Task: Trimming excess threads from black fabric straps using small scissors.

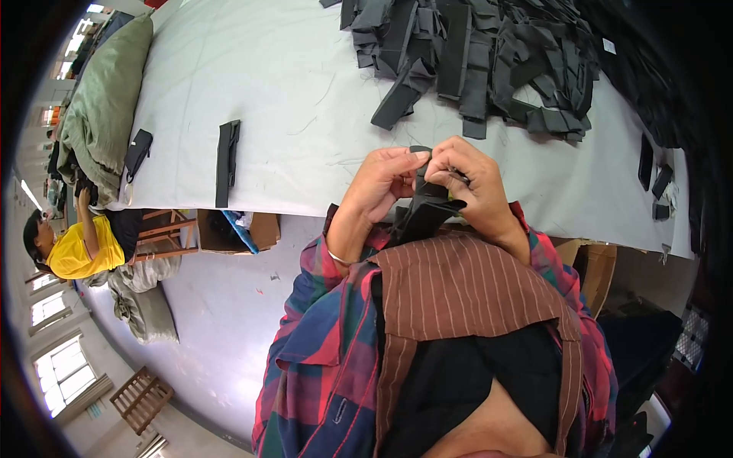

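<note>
Close to my chest, over the near edge of the table, both hands hold a folded strip of black fabric (427, 208). My left hand (382, 177) pinches its upper end between thumb and fingers. My right hand (475, 182) is closed on the same end, its fingertips almost meeting the left thumb. The lower part of the strip hangs toward my striped brown apron. Past my hands, a heap of dark fabric strips (473, 57) covers the far right of the table. One single dark strip (227, 164) lies apart to the left.
Pale cloth covers the table (252, 91), with loose threads on it. A dark scissors-like tool (137, 153) lies beside a large green sack (107, 99). At far left, a person in yellow (88, 248) works by the table. A cardboard box (263, 231) stands below the edge.
</note>
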{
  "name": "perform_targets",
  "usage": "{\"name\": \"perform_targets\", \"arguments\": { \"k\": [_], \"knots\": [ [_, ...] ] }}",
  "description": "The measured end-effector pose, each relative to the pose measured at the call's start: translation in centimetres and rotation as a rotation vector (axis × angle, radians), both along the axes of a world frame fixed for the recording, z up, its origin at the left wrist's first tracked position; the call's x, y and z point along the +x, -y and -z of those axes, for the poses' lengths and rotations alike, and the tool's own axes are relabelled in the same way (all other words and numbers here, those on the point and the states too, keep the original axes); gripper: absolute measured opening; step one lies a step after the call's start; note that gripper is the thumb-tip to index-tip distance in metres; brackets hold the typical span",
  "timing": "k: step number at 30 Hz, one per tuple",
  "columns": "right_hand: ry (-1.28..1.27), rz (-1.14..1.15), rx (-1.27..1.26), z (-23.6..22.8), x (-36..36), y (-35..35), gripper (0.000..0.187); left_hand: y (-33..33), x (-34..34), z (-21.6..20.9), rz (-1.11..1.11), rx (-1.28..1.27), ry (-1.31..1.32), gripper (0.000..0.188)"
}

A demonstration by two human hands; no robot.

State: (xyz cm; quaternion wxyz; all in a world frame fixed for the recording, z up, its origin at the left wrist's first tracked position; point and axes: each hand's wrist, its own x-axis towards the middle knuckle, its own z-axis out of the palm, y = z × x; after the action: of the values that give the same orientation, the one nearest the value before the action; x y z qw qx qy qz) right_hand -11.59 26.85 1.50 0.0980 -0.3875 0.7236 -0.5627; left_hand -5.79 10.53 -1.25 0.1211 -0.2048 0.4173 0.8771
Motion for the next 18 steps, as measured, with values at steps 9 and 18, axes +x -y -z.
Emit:
{"name": "perform_targets", "arguments": {
  "k": [9,18],
  "knots": [
    [0.064,0.06,-0.091,0.4,0.3,0.0,0.005,-0.5,-0.4,-0.8,0.006,-0.082,-0.029,0.028],
    [0.491,0.017,-0.102,0.1,-0.3,-2.0,0.01,-0.1,-1.5,-0.4,-0.089,-0.241,-0.072,0.027]
  ]
}}
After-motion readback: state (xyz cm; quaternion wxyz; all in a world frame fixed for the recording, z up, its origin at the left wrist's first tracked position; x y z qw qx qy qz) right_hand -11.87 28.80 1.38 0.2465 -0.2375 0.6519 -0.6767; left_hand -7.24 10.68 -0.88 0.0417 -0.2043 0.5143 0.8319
